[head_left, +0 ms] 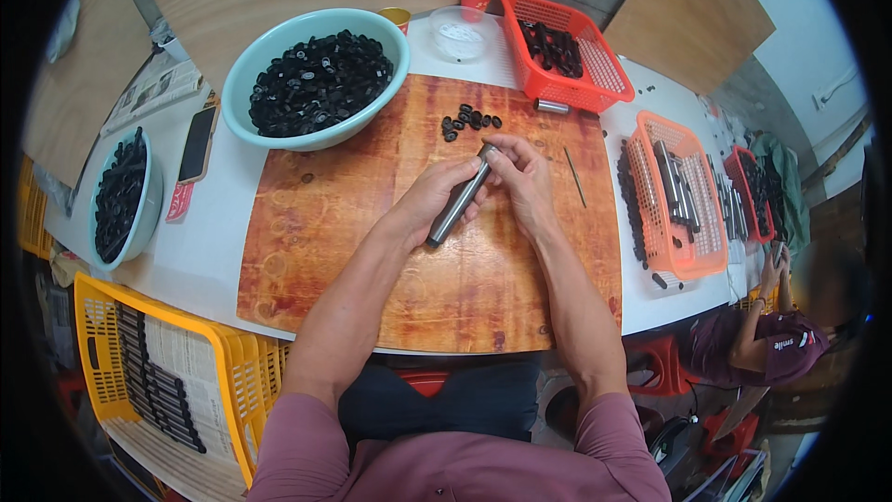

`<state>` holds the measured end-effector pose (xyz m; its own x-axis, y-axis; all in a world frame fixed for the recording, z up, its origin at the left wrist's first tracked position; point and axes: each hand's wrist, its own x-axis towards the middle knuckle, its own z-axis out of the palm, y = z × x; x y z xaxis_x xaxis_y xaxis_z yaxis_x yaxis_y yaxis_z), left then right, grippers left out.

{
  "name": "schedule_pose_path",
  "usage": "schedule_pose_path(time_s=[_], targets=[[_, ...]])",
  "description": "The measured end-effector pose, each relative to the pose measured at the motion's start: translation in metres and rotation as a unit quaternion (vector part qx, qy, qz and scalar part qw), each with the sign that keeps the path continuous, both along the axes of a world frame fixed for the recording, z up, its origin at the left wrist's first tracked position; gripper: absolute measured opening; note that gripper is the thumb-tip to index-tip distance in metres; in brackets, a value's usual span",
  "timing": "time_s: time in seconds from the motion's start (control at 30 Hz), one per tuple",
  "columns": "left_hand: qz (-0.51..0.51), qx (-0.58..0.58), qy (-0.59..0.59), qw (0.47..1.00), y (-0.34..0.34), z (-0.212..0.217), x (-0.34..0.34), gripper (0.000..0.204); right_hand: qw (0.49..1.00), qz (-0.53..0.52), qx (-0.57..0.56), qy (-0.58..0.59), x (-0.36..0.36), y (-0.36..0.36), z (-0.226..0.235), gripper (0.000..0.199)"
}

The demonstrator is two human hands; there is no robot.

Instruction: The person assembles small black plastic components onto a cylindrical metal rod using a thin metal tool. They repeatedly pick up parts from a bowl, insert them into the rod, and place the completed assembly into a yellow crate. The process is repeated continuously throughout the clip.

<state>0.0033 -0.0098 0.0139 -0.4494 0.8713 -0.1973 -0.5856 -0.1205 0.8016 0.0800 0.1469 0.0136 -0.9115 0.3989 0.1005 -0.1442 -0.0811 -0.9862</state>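
My left hand point(435, 188) is closed round a grey metal tube point(457, 212) with black ends, held slantwise over a wooden board point(316, 251). At the tube's far end, my right hand point(526, 188) grips it with the thumb pressed near the dark tip. The fingers partly hide that end, so I cannot tell whether a separate cap sits there. Just beyond my hands lies a loose cluster of small black oval caps point(476, 119). A thin metal rod point(576, 178) rests on the board to the right of my right hand.
Left: a large basin point(240, 116) of black caps, a smaller basin point(153, 209), a phone point(198, 144) and a yellow crate point(243, 390) of dark tubes. Right: a red basket point(609, 60), an orange basket point(701, 265) of tubes, and another person point(767, 344) farther off.
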Motion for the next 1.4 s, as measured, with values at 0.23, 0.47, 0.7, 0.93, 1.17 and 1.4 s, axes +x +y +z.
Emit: schedule_pose_path(time_s=[0.23, 0.47, 0.7, 0.93, 1.17, 1.4], targets=[[0.021, 0.002, 0.051, 0.998, 0.004, 0.001, 0.003, 0.036, 0.997, 0.004, -0.055, 0.046, -0.002, 0.005, -0.006, 0.032], [0.016, 0.019, 0.111, 0.994, 0.007, -0.001, 0.005, 0.035, 0.995, -0.009, -0.088, 0.055, 0.0, 0.008, 0.0, 0.036], [-0.005, 0.007, 0.105, 0.994, 0.003, 0.001, 0.001, 0.035, 0.994, 0.01, -0.08, 0.074, -0.001, 0.009, -0.002, 0.036], [-0.01, 0.011, 0.182, 0.983, 0.004, -0.008, -0.002, 0.034, 0.992, 0.022, -0.097, 0.075, -0.001, 0.013, 0.0, 0.037], [0.134, -0.079, 0.574, 0.804, 0.005, 0.001, 0.009, 0.029, 0.999, 0.039, 0.003, -0.008, 0.005, 0.035, 0.01, 0.025], [0.163, -0.139, 0.703, 0.678, 0.002, -0.002, 0.016, 0.03, 0.993, 0.05, 0.082, -0.068, 0.004, 0.048, -0.002, 0.022]])
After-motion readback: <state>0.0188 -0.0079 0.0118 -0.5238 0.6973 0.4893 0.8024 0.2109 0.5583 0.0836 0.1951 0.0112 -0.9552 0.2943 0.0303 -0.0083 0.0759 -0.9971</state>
